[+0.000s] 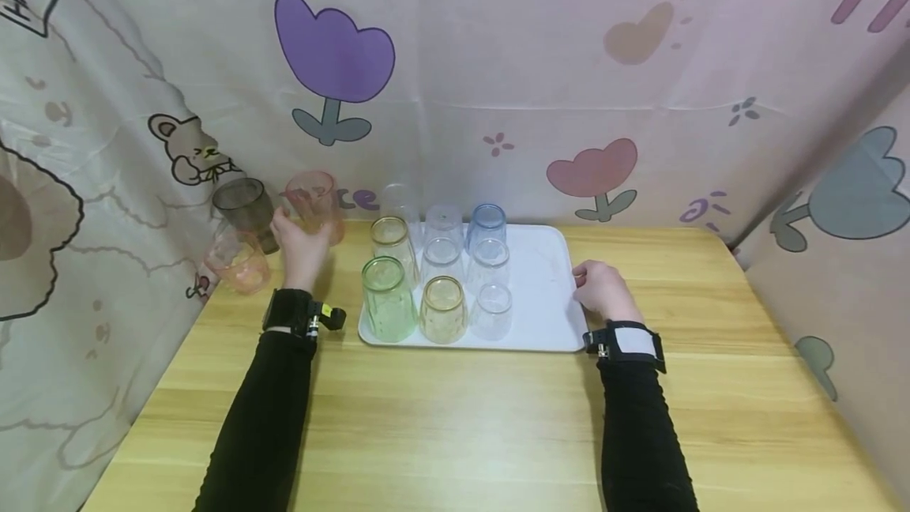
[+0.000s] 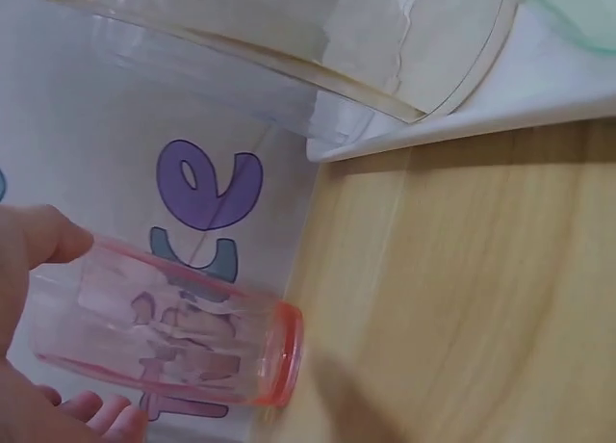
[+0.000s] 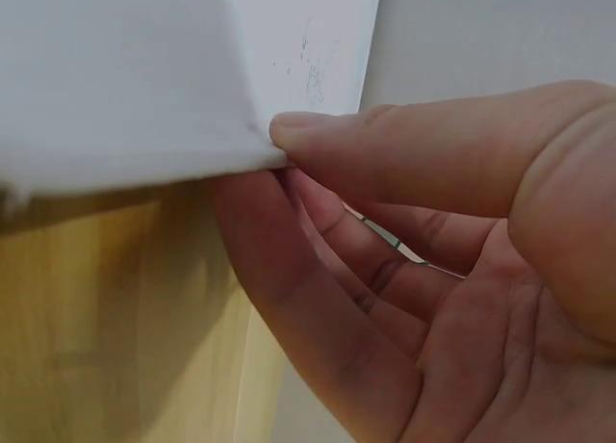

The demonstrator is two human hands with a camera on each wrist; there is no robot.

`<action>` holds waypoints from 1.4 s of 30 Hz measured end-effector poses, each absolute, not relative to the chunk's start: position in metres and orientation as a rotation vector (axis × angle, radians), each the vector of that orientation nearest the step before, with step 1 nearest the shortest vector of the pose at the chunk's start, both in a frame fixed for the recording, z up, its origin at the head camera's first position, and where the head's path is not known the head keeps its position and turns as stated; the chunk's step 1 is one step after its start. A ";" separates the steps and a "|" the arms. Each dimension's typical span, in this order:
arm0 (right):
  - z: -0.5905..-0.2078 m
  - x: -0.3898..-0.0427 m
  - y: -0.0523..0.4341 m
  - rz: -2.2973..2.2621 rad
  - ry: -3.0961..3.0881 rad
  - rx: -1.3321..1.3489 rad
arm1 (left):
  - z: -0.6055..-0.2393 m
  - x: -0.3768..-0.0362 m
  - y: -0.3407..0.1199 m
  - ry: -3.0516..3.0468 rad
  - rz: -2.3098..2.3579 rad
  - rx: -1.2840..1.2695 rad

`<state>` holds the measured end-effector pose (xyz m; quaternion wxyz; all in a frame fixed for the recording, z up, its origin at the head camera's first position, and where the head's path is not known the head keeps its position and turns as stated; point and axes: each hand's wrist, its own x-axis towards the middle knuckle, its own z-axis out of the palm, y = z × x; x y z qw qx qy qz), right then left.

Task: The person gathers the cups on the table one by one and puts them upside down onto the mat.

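Head view: my left hand holds a pink tumbler at the back-left of the tabletop, fingers wrapped round its side, thumb on the near wall. It is lifted and tilted, apart from the white tray. Just left of it are a smoky grey cup and an orange-pink cup by the printed curtain. On the tray, upside-down cups stand in rows, among them a green one, two gold-rimmed ones and a blue one. My right hand sits at the tray's right edge, probably to steady it.

Left wrist view: the tumbler lies nearly sideways in my grip, thumb on top, fingertips below. Clear pink plastic, thicker rim, the curtain's lettering showing through. The tray corner is well apart from it.

Right wrist view: thumb presses on top of the tray rim, the fingers curl under it: a pinch grip on the rim. Whether the tray is lifted at all I can't tell from this close.
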<state>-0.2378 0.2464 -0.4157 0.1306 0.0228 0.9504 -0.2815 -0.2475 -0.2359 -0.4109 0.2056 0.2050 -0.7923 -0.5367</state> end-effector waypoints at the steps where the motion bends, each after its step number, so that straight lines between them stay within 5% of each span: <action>1: -0.416 -0.238 0.246 -0.818 2.762 0.066 | -0.411 -0.251 -0.236 -2.194 -1.499 0.569; 15: -0.413 -0.240 0.236 -0.828 2.760 0.029 | -0.407 -0.275 -0.246 -2.096 -1.445 0.713; 42: -0.417 -0.239 0.250 -0.803 2.783 0.024 | -0.390 -0.251 -0.223 -1.649 -1.800 0.643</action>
